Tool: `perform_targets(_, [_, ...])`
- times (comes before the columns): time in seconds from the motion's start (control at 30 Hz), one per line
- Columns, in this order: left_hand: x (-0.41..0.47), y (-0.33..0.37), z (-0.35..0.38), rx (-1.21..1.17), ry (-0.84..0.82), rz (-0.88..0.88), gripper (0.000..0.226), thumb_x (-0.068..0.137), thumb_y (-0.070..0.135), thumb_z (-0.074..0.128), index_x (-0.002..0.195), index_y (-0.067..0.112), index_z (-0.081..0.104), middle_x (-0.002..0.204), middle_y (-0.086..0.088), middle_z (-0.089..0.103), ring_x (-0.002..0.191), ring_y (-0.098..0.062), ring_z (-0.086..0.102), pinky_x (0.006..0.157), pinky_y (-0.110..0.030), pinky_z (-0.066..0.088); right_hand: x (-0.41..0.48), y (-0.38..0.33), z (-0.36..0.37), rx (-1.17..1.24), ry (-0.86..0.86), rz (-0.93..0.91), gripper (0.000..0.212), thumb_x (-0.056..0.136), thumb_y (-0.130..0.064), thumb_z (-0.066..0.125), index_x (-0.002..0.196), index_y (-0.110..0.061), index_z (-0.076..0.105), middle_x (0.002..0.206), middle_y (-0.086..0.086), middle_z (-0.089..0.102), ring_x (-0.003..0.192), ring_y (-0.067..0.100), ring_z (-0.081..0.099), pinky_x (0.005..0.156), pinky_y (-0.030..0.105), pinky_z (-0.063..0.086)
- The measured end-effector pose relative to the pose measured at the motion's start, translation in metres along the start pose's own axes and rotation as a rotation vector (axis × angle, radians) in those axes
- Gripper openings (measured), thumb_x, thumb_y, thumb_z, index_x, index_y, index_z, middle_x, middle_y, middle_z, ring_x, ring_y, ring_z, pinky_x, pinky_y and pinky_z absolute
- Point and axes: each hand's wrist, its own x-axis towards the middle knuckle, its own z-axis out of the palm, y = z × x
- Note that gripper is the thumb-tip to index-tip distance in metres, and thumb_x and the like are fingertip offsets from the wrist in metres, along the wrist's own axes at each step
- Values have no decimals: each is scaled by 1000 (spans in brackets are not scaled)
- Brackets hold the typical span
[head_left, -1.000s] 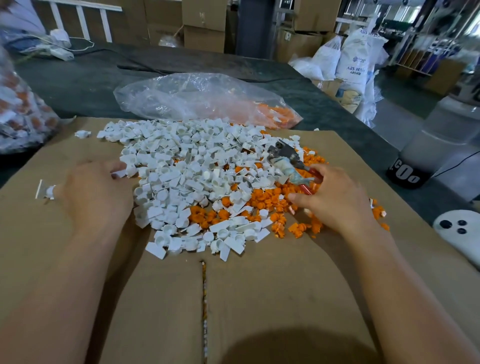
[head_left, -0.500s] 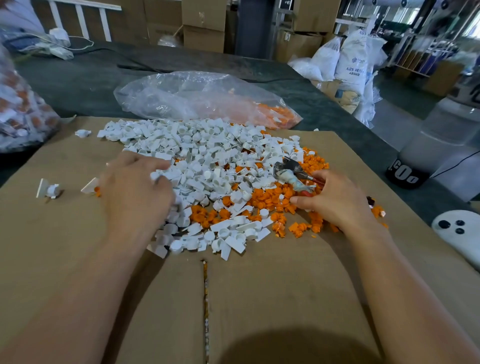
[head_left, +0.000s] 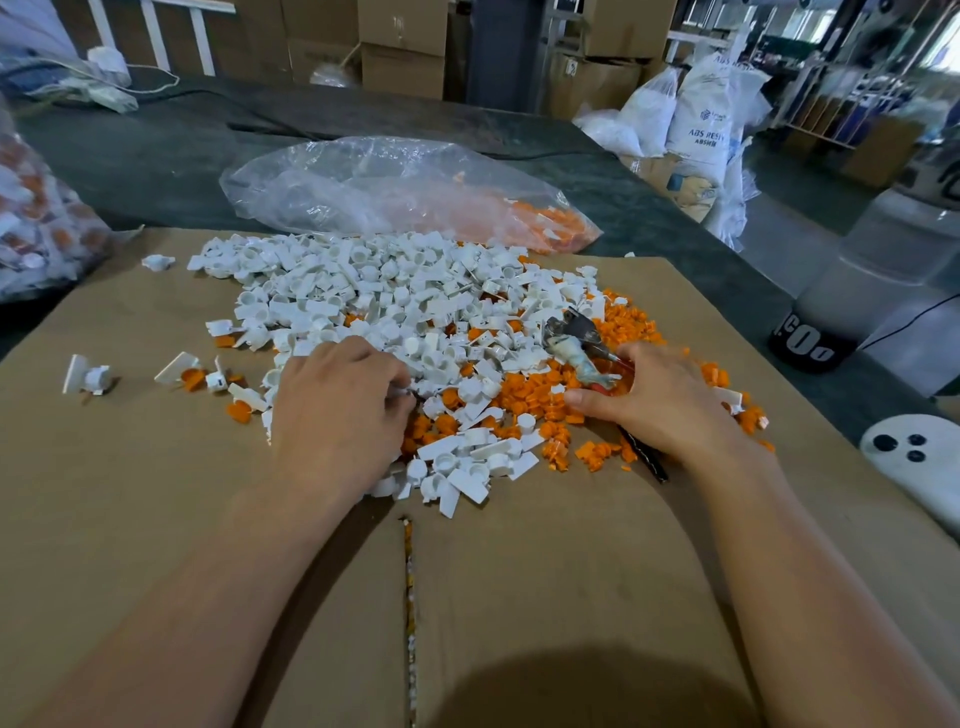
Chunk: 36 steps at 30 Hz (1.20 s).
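1. Your left grip has left the bare cardboard sheet and slid into the near edge of the heap of white plastic parts. Its fingers now curl down among the pieces. A sliver of white shows at the fingertips, but I cannot tell whether a part is actually pinched.
2. Your right grip has barely shifted, only sinking a little lower. It is closed round the red handle of the pliers. The tool's dark head points away from you and sits just beyond the knuckles, towards the left grip.
3. The orange plastic pieces lie between the two grips and under the right one. They are mixed with white parts along the seam where the two colours meet.
4. The two grips now sit near each other. That suggests you are fetching the next white part to bring to the pliers, so the pick looks under way and no cut has started.
5. A few stray white parts, such as the lone white part, lie well outside the left grip, away from the heap.
6. The clear plastic bag holding more orange pieces lies on the counter beyond both grips, untouched.
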Motion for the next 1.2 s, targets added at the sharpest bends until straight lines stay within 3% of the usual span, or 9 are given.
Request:
perform_targets(0.17, [-1, 0, -2, -71, 9, 45, 4, 87, 13, 60, 84, 14, 64, 96, -3, 61, 96, -25, 53, 81, -30, 28, -3, -2, -2, 29, 43, -29, 80, 73, -65, 55, 135, -15, 41, 133, 10, 43, 123, 26, 38, 97, 38, 33])
perform_targets(0.27, [-3, 5, -3, -193, 64, 70, 5, 87, 9, 60, 83, 12, 61, 91, 0, 60, 90, -23, 53, 74, -25, 27, -8, -8, -6, 163, 242, -154, 52, 81, -47, 61, 126, -21, 53, 129, 2, 47, 119, 17, 42, 88, 25, 30])
perform_targets(0.37, [-9, 14, -4, -401, 101, 62, 18, 84, 11, 64, 80, 25, 54, 80, 12, 55, 82, -4, 54, 65, -13, 35, -14, -19, -7, 225, 299, -337, 24, 86, -31, 61, 108, -22, 66, 116, -4, 54, 112, 9, 44, 84, 17, 25])
perform_targets(0.47, [-13, 22, -5, -612, 40, -41, 33, 82, 18, 68, 91, 41, 45, 85, 25, 51, 84, 15, 51, 63, -1, 38, -16, -26, 0, 151, 201, -442, 18, 86, -24, 61, 103, -20, 68, 110, -3, 58, 109, 11, 45, 85, 16, 25])
perform_targets(0.53, [-15, 26, -4, -671, -19, -58, 38, 81, 18, 69, 98, 44, 48, 88, 24, 50, 81, 17, 51, 57, 0, 39, -15, -28, 4, 89, 177, -477, 19, 87, -23, 61, 105, -19, 68, 110, -3, 60, 107, 13, 46, 82, 15, 23])
perform_targets(0.67, [-16, 27, -8, -747, -54, -73, 39, 76, 15, 74, 84, 47, 54, 78, 13, 58, 65, 11, 55, 55, -2, 40, -14, -32, 9, 39, 168, -491, 19, 85, -21, 64, 103, -19, 68, 101, -5, 61, 100, 12, 48, 79, 18, 25])
perform_targets(0.9, [-14, 26, -7, -839, -103, -161, 33, 71, 11, 78, 78, 37, 58, 66, 6, 60, 54, 6, 54, 50, -5, 41, -13, -31, 8, 67, 167, -482, 6, 82, -15, 66, 88, -18, 66, 81, -14, 46, 83, 4, 40, 67, 15, 21])
perform_targets(1.07, [-12, 25, -3, -808, -94, -184, 27, 71, 8, 78, 69, 26, 58, 62, 6, 64, 48, 1, 53, 43, -12, 42, -20, -31, 0, 292, 186, -443, 3, 86, -18, 62, 85, -20, 61, 79, -10, 59, 65, 2, 52, 67, 25, 46])
perform_targets(1.2, [-12, 23, -2, -859, -83, -200, 21, 74, 13, 76, 65, 21, 58, 68, -3, 67, 64, -17, 66, 63, -31, 55, -34, -42, -6, 550, 205, -441, 23, 86, -16, 63, 73, -32, 52, 71, -12, 58, 62, 3, 56, 58, 17, 47])
